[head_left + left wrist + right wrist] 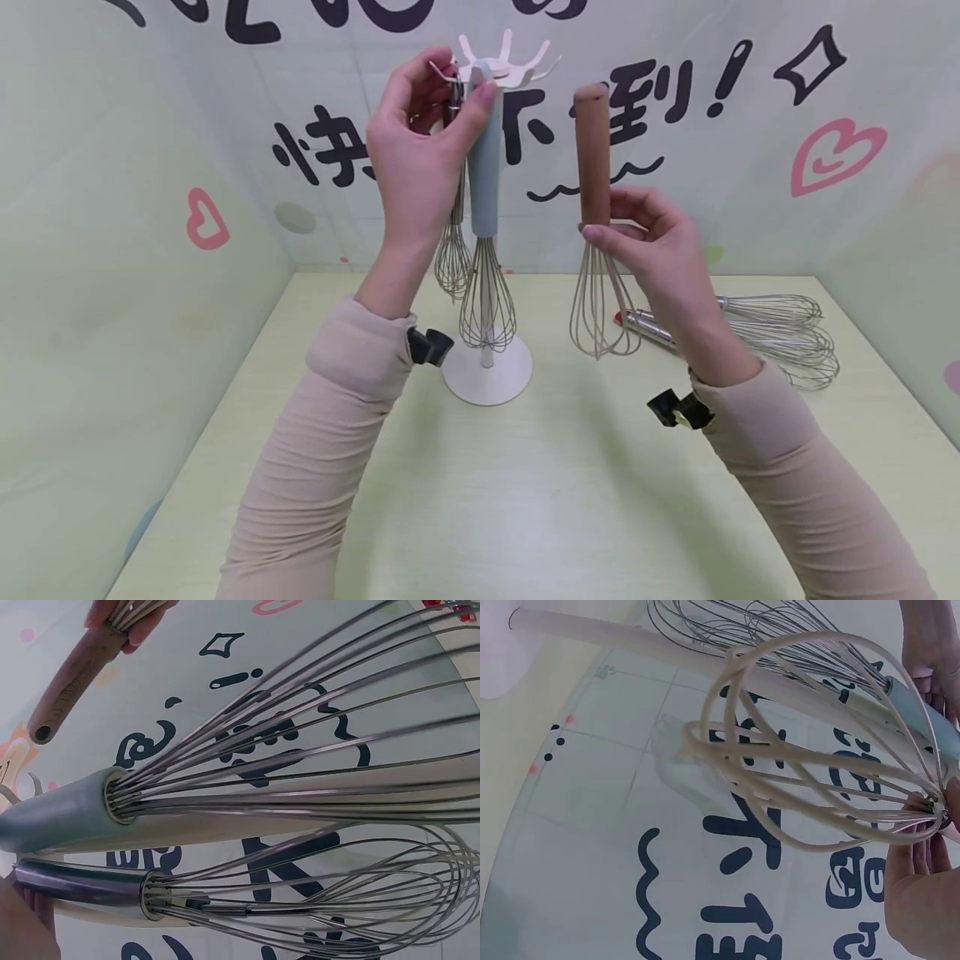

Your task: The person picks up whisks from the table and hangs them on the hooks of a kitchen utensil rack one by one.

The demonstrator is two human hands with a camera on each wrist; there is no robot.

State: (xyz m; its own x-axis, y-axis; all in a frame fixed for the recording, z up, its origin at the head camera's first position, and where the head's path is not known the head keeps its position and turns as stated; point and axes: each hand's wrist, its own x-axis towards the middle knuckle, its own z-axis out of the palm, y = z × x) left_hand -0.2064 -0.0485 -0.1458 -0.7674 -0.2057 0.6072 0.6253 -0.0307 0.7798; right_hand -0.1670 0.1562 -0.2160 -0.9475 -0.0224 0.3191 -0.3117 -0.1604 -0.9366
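Note:
At the top of a white whisk stand [487, 387], my left hand [420, 142] has its thumb against the handle of a light-blue-handled whisk [485, 167]. Its other fingers curl by a steel-handled whisk [90, 883], and the exact contact behind the handles is hidden. Both whisks hang wires down. To the right of the stand, my right hand [656, 237] pinches a wooden-handled whisk [592, 154] where handle meets wires. That whisk is upright in the air, handle up, its pale wires [795, 757] apart from the stand.
Several steel whisks [787, 342] lie together on the table [525, 517] at the right, partly behind my right forearm. White hooks [536, 62] fan out from the stand's top. A printed cloth [247, 208] covers the back and sides.

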